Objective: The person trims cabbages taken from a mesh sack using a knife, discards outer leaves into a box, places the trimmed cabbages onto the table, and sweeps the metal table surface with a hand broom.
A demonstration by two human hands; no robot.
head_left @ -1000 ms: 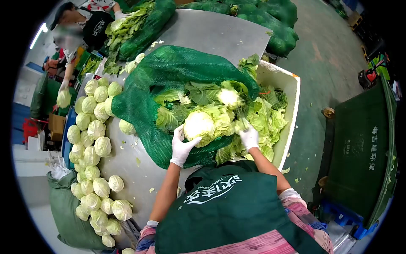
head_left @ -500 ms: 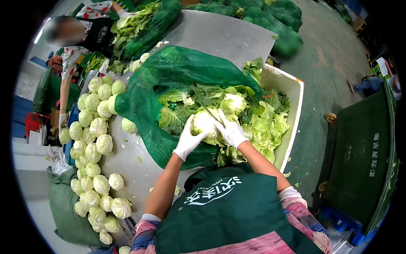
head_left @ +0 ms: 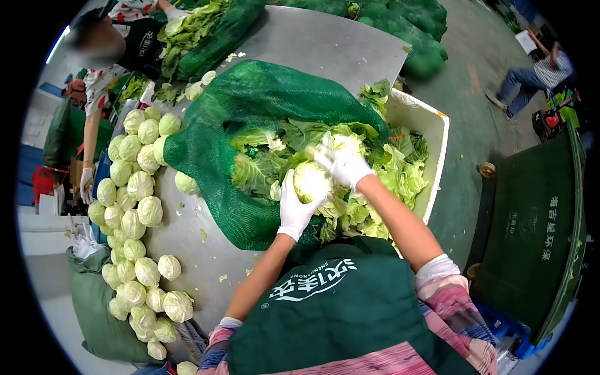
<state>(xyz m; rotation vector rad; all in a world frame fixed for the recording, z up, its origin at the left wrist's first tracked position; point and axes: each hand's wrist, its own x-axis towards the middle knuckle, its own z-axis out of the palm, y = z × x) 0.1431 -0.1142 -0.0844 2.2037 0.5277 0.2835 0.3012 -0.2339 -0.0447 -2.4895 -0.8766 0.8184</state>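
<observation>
My white-gloved left hand (head_left: 296, 208) is wrapped round the lower left side of a pale cabbage (head_left: 312, 182). Above and right of that cabbage is my gloved right hand (head_left: 344, 165), its fingers blurred and curled round something too smeared to name. Both hands are over the opening of a green mesh bag (head_left: 275, 94), where leafy cabbages show. Loose green leaves (head_left: 400, 178) lie in a white foam box (head_left: 438, 164) to the right.
Trimmed cabbages (head_left: 133, 224) are lined up along the left side of the metal table (head_left: 322, 47). A co-worker (head_left: 140, 44) stands at the upper left beside another mesh bag. A large green bin (head_left: 531, 231) is at the right, with a seated person (head_left: 531, 76) behind it.
The cabbage in my left hand looks smaller and barer than at first. My right hand has moved up off it. The co-worker's lower hand has let go of a cabbage.
</observation>
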